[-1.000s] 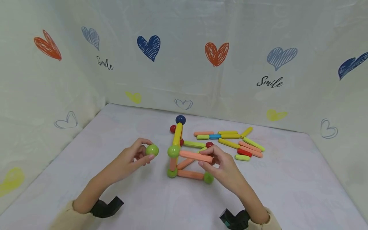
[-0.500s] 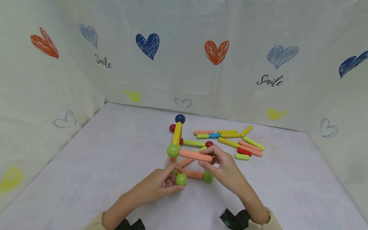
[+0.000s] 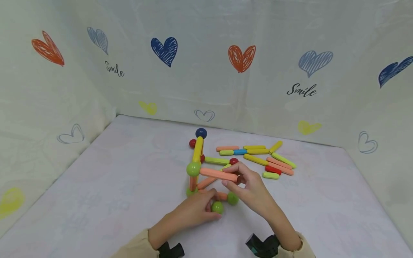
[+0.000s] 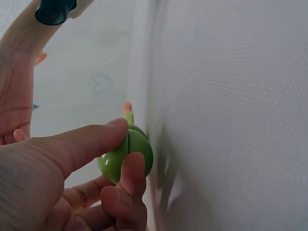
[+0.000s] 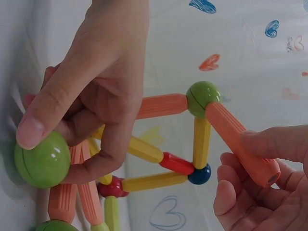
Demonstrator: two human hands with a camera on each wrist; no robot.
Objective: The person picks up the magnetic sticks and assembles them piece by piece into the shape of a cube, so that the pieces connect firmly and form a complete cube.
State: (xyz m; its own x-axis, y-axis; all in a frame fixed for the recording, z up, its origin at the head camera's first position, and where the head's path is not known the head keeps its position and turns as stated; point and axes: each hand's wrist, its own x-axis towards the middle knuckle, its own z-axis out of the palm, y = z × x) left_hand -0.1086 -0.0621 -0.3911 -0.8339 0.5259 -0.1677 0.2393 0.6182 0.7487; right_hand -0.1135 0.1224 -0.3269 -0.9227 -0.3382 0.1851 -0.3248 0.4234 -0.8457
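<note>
My left hand (image 3: 193, 212) pinches a loose green ball (image 3: 217, 207) between thumb and fingers, low in front of the built frame. In the left wrist view the ball (image 4: 114, 162) shows a seam round its middle. My right hand (image 3: 255, 188) holds the near end of a salmon stick (image 3: 213, 173). The stick's other end meets the upper green ball (image 3: 193, 168) of the frame; the right wrist view shows its free end as a flat tip. Just beyond the held ball lies a green corner ball (image 3: 233, 198). My left hand partly covers the lower salmon stick (image 3: 222, 196).
The frame's yellow stick (image 3: 198, 148) leads back to a dark blue ball (image 3: 201, 133). A lime stick (image 3: 217, 161) reaches a red ball (image 3: 233, 161). Several loose sticks (image 3: 256, 160) lie behind and right of the frame. A printed curtain (image 3: 206, 79) stands behind the table.
My left hand has carried the green ball from left of the frame rightward and down to its front. The right hand and salmon stick have stayed nearly still.
</note>
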